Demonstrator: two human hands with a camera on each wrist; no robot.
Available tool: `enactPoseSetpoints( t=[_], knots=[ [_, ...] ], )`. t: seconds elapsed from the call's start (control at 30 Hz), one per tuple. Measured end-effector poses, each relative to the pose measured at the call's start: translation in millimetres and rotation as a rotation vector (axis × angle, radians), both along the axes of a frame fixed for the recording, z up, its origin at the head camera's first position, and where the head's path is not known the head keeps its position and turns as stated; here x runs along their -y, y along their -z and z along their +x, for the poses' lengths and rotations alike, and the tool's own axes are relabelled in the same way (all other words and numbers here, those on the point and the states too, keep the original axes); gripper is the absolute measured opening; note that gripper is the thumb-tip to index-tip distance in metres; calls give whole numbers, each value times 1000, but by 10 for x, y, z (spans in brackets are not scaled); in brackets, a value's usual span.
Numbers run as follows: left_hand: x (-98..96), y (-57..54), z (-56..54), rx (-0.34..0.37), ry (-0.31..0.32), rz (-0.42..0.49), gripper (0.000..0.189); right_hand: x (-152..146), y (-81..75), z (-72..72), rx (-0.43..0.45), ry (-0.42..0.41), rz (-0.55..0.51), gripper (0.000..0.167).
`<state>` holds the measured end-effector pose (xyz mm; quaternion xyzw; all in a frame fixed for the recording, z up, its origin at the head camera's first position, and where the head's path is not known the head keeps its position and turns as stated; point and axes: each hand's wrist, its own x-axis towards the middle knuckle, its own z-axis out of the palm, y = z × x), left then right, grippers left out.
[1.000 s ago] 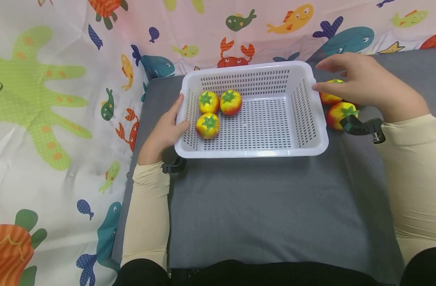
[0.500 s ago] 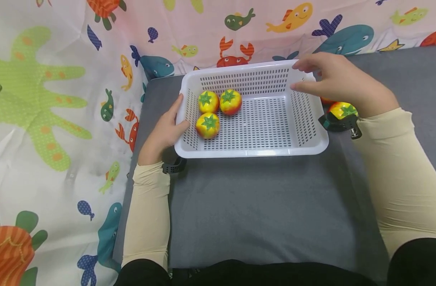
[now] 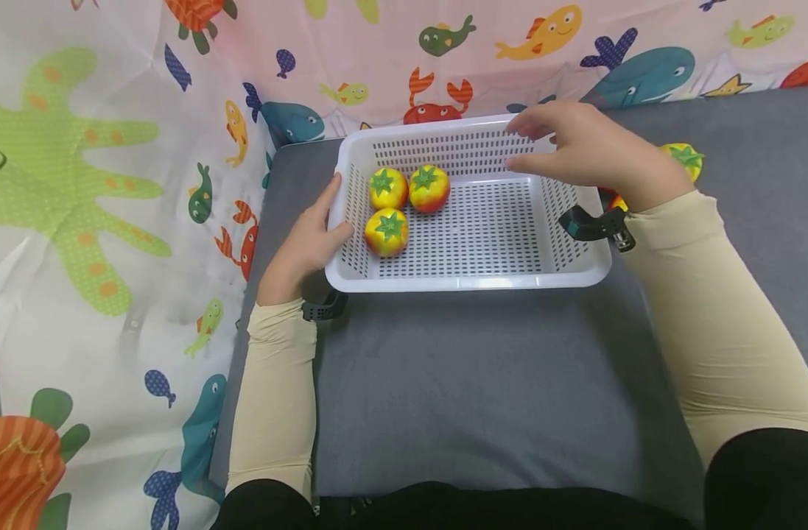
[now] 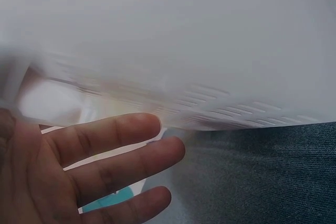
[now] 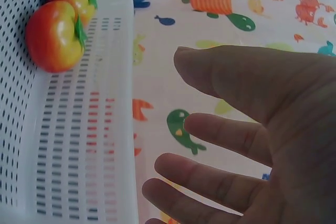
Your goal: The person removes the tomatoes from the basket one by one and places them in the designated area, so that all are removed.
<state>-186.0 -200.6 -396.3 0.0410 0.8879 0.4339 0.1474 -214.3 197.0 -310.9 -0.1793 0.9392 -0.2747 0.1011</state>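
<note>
A white perforated plastic basket [image 3: 466,285] sits on the grey cloth, holding three red-and-yellow round fruits with green star-shaped tops, one of them a front fruit [image 3: 387,232]. At the basket's left end my left hand [image 3: 304,246] rests against the side, its thumb at the rim; the left wrist view shows straight, spread fingers [image 4: 126,166] beside the wall. Above the right end hovers my right hand [image 3: 582,151], nothing held, with thumb and fingers apart. Another such fruit [image 3: 685,158] lies right of the basket, partly behind my right wrist; a second is mostly hidden there.
Grey cloth [image 3: 483,390] covers the table in front of the basket. A curtain with printed sea animals [image 3: 377,59] hangs behind, and another stretch lines the left side [image 3: 112,280]. Black wrist straps with cameras sit on both wrists.
My right hand has moved left from beside the loose fruits to over the basket's right end. The left hand, the basket and its three fruits have stayed put.
</note>
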Motion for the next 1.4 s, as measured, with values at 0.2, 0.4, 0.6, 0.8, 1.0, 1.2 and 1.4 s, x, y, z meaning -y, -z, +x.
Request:
enactPoseSetpoints(
  t=[0.2,0.4,0.6,0.8,1.0,1.2,1.4],
  knots=[
    [9,8,7,6,6,-4,89,176,-9,-65,-10,-39,-9,68],
    [15,35,3,12,13,-9,89,355,-17,-128,9,-64,-13,68],
    [-17,70,-21,7,29,-6,90,501,34,-192,22,-115,-30,62],
    [-45,93,-21,17,24,-10,90,626,89,-240,68,-134,-27,64],
    [-34,89,-8,13,22,-2,90,731,147,-316,88,-139,-31,62],
    [-16,54,-18,1,19,-4,90,772,292,-399,138,-81,-69,64],
    [43,23,-25,-8,6,1,90,814,449,-510,155,-42,-82,65]
  ],
)
